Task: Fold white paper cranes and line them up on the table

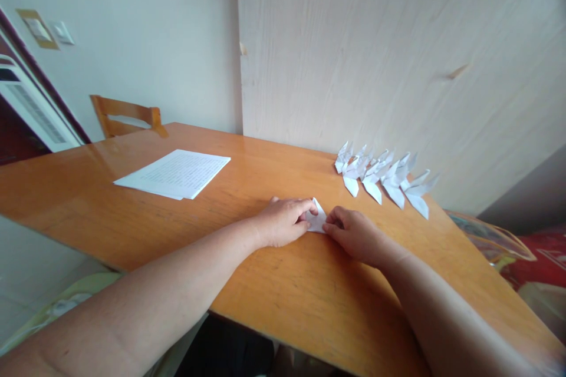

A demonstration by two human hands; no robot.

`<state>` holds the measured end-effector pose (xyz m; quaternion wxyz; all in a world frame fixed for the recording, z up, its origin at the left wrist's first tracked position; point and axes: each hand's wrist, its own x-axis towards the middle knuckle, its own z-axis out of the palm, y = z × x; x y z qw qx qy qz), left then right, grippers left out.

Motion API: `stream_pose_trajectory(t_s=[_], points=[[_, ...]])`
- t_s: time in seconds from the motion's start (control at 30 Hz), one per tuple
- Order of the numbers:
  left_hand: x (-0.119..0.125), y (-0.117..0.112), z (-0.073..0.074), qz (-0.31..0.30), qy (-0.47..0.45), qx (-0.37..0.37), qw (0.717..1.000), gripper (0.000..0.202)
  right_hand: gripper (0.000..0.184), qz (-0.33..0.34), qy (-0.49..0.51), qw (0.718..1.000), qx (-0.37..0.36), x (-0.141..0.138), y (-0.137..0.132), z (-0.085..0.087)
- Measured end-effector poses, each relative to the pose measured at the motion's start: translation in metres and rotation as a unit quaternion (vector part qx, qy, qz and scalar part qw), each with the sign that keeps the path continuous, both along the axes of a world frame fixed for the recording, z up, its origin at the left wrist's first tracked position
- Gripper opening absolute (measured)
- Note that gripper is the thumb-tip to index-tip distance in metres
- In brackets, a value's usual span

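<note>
A small folded piece of white paper point(316, 222) lies on the wooden table between my two hands, its pointed tip facing away from me. My left hand point(285, 221) grips its left side, with thumb and fingers closed on the paper. At its lower right corner, my right hand point(351, 232) pinches the edge between thumb and fingertips. Parts of the paper are hidden under the fingers. Beyond my right hand stand several folded white paper cranes point(380, 177) in a slanting row.
A stack of printed or written sheets point(177, 174) lies on the left part of the orange-brown table point(186, 241). A wooden chair point(128, 115) stands past the far left edge. A pale board point(354, 53) rises behind the table. Bags and red items point(535, 253) sit beyond the right edge.
</note>
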<state>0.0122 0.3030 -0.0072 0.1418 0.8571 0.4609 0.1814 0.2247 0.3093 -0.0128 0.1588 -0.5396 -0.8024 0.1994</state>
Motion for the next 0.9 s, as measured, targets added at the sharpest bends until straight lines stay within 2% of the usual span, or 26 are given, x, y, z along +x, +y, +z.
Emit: stream_pose_trajectory(t_s=[0.23, 0.6, 0.8, 0.9], points=[[0.0003, -0.0007, 0.003, -0.019, 0.058, 0.01, 0.998, 0.032, 0.006, -0.001, 0.008, 1.0, 0.004, 0.0009, 0.0025, -0.0035], [-0.0013, 0.0039, 0.0007, -0.028, 0.07, -0.001, 0.997, 0.03, 0.004, 0.024, 0.022, 0.999, 0.012, 0.0028, 0.0012, -0.0055], [-0.0007, 0.0051, 0.0, -0.022, 0.062, -0.01, 0.998, 0.03, 0.008, 0.003, 0.056, 0.998, -0.041, 0.0029, 0.0008, -0.0044], [-0.0005, 0.0054, -0.0004, -0.024, 0.058, -0.009, 0.998, 0.03, 0.015, -0.02, 0.054, 0.997, -0.057, 0.0013, 0.0016, -0.0019]])
